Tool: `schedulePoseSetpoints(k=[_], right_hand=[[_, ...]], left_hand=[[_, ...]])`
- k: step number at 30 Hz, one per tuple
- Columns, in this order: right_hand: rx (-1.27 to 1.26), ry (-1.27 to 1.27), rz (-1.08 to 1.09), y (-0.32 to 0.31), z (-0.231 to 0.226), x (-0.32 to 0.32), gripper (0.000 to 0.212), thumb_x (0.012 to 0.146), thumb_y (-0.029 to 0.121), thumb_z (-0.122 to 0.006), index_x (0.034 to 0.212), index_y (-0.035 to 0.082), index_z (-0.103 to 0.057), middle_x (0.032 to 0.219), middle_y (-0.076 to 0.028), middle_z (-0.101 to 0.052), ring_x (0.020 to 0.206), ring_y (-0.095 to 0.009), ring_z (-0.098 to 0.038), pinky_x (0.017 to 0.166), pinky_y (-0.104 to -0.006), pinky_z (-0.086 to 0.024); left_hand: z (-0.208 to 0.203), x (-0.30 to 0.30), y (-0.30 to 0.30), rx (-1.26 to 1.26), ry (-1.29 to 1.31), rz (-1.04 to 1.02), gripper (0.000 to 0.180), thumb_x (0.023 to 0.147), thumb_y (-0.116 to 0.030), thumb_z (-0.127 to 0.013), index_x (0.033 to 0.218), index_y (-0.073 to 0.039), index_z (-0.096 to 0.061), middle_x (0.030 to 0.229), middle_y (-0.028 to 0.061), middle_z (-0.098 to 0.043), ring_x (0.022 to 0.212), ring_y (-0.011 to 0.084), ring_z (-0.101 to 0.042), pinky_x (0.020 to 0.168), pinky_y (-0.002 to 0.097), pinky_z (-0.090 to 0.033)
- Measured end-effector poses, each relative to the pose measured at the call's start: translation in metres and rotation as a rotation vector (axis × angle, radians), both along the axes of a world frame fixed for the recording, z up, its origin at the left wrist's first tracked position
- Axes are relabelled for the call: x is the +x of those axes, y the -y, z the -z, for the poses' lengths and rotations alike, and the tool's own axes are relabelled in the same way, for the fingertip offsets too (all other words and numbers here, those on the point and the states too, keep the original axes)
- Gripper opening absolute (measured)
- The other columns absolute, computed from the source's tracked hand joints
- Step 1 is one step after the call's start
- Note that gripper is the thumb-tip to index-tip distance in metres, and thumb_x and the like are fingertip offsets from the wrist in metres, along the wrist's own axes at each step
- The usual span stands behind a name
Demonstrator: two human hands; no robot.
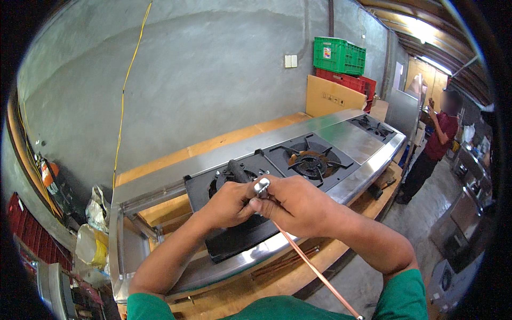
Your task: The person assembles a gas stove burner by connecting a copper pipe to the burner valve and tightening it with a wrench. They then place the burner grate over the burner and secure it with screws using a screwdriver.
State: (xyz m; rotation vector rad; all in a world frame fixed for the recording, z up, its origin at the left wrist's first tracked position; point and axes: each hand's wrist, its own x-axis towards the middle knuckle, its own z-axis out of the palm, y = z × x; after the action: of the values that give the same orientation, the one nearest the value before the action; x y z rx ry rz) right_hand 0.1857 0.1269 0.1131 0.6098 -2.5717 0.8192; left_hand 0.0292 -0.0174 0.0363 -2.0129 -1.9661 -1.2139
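"Against the gray wall [202, 80], what's the biggest thing standing?"

"A long stainless-steel counter [341, 130], with a green plastic crate [340, 55] stacked on a red crate [349, 80] near its far end."

"And set into it?"

"Black gas burners; the middle burner [341, 160] has a rusty-brown centre."

"Where's the copper tube [312, 266]?"

"Slanting across the counter's front edge, down to the lower right."

"What about the hands?"

"The left hand [226, 204] and right hand [298, 205] meet over the nearest burner [234, 242], fingers curled tight around a small shiny metal fitting [261, 186], just above the tube. Whether the two join, I can't tell."
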Motion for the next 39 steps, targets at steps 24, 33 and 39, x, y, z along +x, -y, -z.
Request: schedulePoseSetpoints(k=[24, 33, 39], right_hand=[[-1.58, 0.245, 0.24, -0.092, 0.114, -0.019, 0.018, 0.1, 0.024, -0.054, 0.114, 0.014, -0.048, 0.091, -0.015, -0.068, 0.061, -0.022, -0.066, 0.054, -0.0352, -0.055], [-0.672, -0.05, 0.109, -0.029, 0.035, 0.015, 0.023, 0.098, 0.016, -0.058, 0.116, 0.005, -0.049, 0.09, -0.013, -0.066, 0.072, -0.023, -0.069, 0.062, -0.0326, -0.055], [-0.224, -0.149, 0.069, -0.01, 0.017, 0.013, 0.022, 0.096, 0.011, -0.061, 0.112, 0.001, -0.051, 0.093, -0.012, -0.064, 0.073, -0.018, -0.067, 0.065, -0.0316, -0.052]], left_hand=[[-0.006, -0.004, -0.003, -0.048, 0.063, 0.053, 0.021, 0.097, -0.022, -0.063, 0.106, -0.004, -0.07, 0.079, 0.0156, -0.07, 0.07, 0.0275, -0.069, 0.066, 0.0361, -0.052], [-0.016, -0.001, -0.001, -0.12, -0.076, -0.031, 0.023, 0.096, -0.026, -0.062, 0.099, -0.004, -0.068, 0.082, 0.0173, -0.067, 0.075, 0.0358, -0.066, 0.068, 0.0433, -0.052], [-0.017, -0.003, 0.002, -0.077, -0.177, -0.113, 0.028, 0.095, -0.029, -0.063, 0.091, -0.002, -0.064, 0.076, 0.0194, -0.063, 0.072, 0.0396, -0.063, 0.064, 0.046, -0.05]])
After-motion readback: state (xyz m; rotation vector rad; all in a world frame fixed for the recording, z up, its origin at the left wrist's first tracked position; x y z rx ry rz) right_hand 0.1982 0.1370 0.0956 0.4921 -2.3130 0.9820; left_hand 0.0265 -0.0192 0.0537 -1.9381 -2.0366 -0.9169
